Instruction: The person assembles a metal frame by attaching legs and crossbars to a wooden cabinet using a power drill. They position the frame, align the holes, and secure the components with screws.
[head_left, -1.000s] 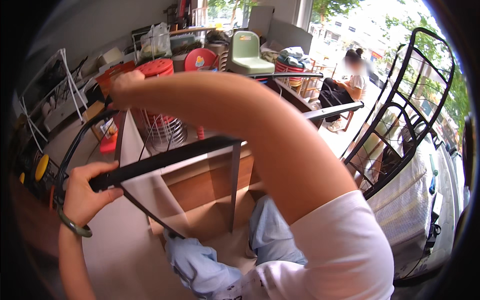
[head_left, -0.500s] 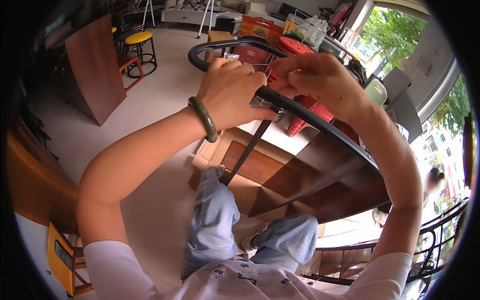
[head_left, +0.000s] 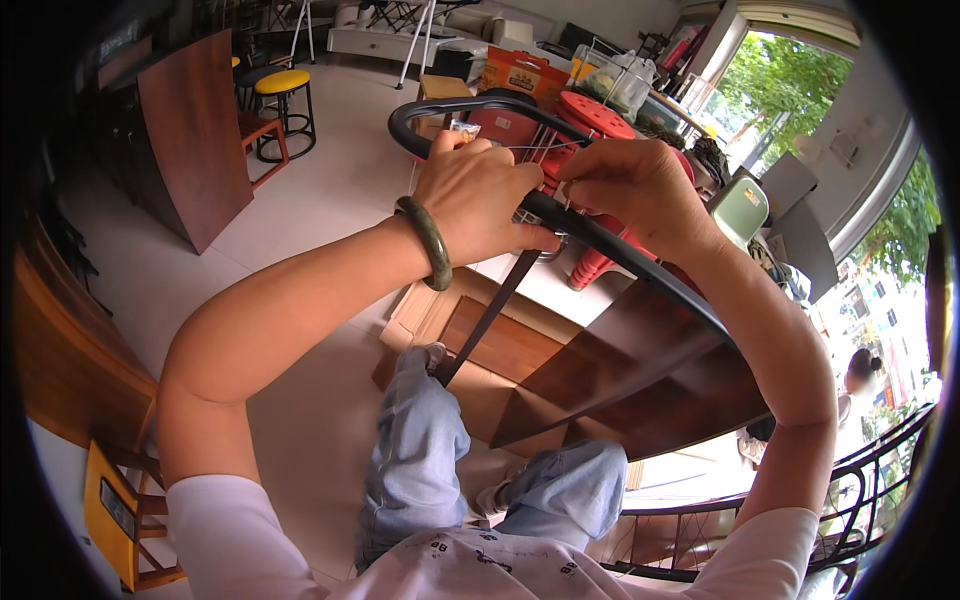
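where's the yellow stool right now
In the head view the yellow stool stands on the pale floor at the upper left, far beyond the left hand, just right of the upright brown wooden panel.

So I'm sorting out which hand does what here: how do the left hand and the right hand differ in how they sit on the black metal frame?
The left hand wears a green bangle at its wrist; the right hand has a bare wrist. The left hand lies over the black metal frame from above, back up and thumb by the thin strut; the right hand pinches at it with bent fingertips. Both meet at one spot on the curved tube.
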